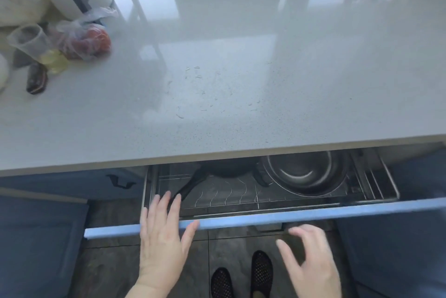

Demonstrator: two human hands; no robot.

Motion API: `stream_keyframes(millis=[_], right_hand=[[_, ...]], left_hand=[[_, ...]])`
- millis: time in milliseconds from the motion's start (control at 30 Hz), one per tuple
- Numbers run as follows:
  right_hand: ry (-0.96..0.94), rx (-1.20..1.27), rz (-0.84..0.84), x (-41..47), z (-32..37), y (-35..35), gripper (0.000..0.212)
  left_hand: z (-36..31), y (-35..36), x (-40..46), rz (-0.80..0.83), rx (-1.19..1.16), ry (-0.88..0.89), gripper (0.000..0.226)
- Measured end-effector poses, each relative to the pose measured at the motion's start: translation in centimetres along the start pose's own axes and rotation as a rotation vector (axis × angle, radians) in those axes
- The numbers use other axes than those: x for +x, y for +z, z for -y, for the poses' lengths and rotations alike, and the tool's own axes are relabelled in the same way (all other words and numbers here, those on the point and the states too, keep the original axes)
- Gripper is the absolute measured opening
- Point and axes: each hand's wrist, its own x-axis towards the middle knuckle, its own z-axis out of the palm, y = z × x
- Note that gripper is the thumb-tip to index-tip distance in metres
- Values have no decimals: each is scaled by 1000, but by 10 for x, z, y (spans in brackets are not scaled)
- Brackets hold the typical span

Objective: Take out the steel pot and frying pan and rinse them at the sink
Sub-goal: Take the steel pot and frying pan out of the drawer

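Drawer (265, 219) is out under the worktop (217, 116); frying pan (226, 168) sits at the back with the steel pot (309, 172) just beside it; left hand (164, 237) reaches in, fingers (177, 203) released, almost on the pan handle (193, 183); right hand (311, 259) loose, holding nothing; I'd wrap the handle fully and lift clear of the wire rack before pulling.
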Motion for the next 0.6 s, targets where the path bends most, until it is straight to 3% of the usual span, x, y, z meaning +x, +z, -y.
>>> stream_keyframes(millis=[33, 100, 200, 300, 600], right_hand=[[51, 2, -152, 2, -4, -20, 54], [176, -148, -226, 14, -18, -52, 76], [370, -419, -36, 33, -46, -72, 98], [400, -544, 96, 35, -55, -77, 104], [415, -543, 172, 5, -56, -90, 109]], left_hand=[[2, 0, -4, 41, 3, -29, 79], [4, 1, -15, 100, 5, -48, 82], [3, 1, -32, 138, -10, -70, 84], [1, 3, -44, 147, -22, -104, 87], [-1, 4, -75, 178, 33, -147, 92]])
